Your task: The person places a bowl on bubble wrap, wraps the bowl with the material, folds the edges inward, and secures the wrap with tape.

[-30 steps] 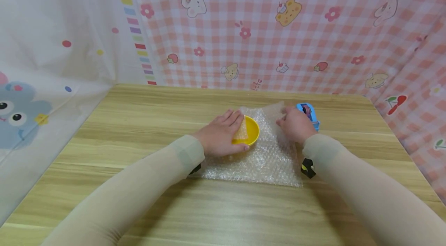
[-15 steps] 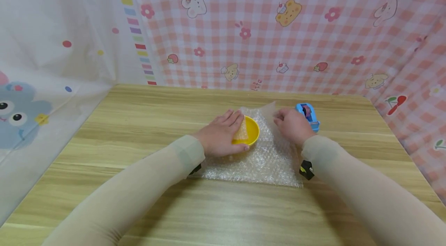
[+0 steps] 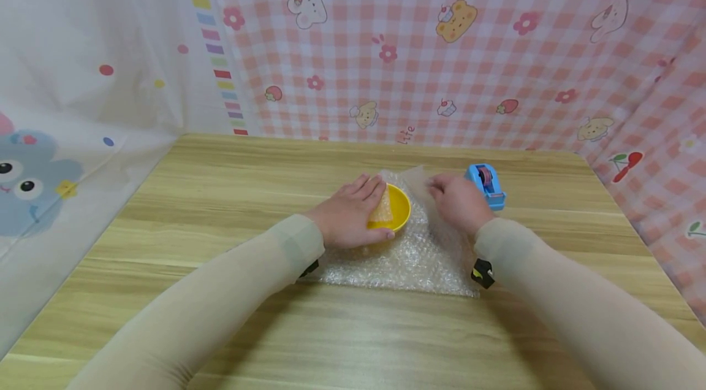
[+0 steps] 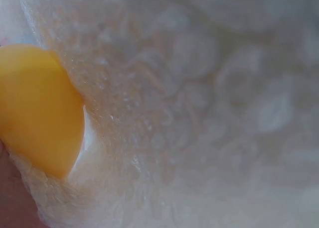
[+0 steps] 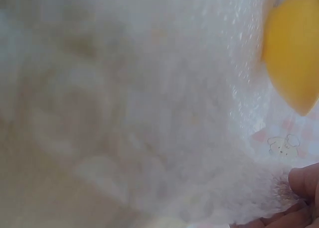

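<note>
A yellow bowl (image 3: 402,209) sits on a sheet of clear bubble wrap (image 3: 408,267), a flap of which is folded over its left rim. My left hand (image 3: 349,213) lies on that flap with fingers straight, pressing it against the bowl. To the right of the bowl, my right hand (image 3: 460,203) pinches the far right corner of the sheet and lifts it off the table. In the right wrist view, thumb and fingers (image 5: 305,182) grip the wrap's edge, with the bowl (image 5: 293,51) beyond. The left wrist view shows the bowl (image 4: 42,108) beside blurred wrap.
A blue tape dispenser (image 3: 486,186) stands on the wooden table (image 3: 353,341) just behind and right of my right hand. A pink checked cloth (image 3: 342,40) hangs along the table's back edge, with a white printed cloth (image 3: 110,108) at the left.
My right hand has drawn the bubble wrap's corner leftward toward the bowl, away from the tape dispenser. My left hand and the bowl have stayed in place.
</note>
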Tool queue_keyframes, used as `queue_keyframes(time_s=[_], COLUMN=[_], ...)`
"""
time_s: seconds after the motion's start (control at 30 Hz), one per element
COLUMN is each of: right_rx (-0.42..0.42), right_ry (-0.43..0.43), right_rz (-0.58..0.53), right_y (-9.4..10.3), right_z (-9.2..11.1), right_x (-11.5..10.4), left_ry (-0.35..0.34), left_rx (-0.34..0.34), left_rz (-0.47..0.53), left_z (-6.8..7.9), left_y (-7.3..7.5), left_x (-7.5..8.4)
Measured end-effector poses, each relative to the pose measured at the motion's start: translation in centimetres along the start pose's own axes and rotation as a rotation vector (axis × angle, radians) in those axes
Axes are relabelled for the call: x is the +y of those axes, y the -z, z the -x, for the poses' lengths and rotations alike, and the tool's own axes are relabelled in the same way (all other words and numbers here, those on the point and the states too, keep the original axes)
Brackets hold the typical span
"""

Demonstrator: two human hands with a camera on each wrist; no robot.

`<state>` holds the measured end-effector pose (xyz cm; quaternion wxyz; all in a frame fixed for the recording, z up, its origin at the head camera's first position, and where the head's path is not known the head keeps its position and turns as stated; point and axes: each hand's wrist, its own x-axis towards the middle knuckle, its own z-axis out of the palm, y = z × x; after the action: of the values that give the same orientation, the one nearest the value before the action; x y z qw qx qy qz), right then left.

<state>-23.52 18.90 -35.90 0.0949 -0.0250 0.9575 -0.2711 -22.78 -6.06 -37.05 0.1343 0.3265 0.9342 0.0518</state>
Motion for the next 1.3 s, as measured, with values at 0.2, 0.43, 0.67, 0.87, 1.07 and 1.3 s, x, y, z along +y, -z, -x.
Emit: queue_keyframes(time_s=[0.2,0.43,0.67,0.87,1.07,1.3], right_rx=[-0.01,-0.015,0.009,0.012,0.024,0.003], right_ry=[0.007,0.046,0.11,0.138,0.159,0.201], right_rz=[-0.007,0.018,0.03,0.043,0.084,0.054], right_y=[-0.3,-0.5,-0.8,-0.9,-1.2,-1.8], right_z=[0.4,0.8,1.2,1.7,2.1,2.6], right_x=[-0.6,-1.1,-1.5,-1.9,-2.3,-2.9], left_ry=[0.0,-0.004,-0.001,0.005,0.001,0.001], left_rx=[-0.002,0.005,0.006,0.0,0.0,0.007], left_rz=[0.01,0.01,0.018,0.024,0.044,0.067], left_z=[0.0,0.0,0.1,0.0,0.0,0.0], left_y=[0.0,0.1,0.1,-0.1,-0.1,0.0], left_x=[0.0,0.0,0.0,-0.1,-0.1,-0.1])
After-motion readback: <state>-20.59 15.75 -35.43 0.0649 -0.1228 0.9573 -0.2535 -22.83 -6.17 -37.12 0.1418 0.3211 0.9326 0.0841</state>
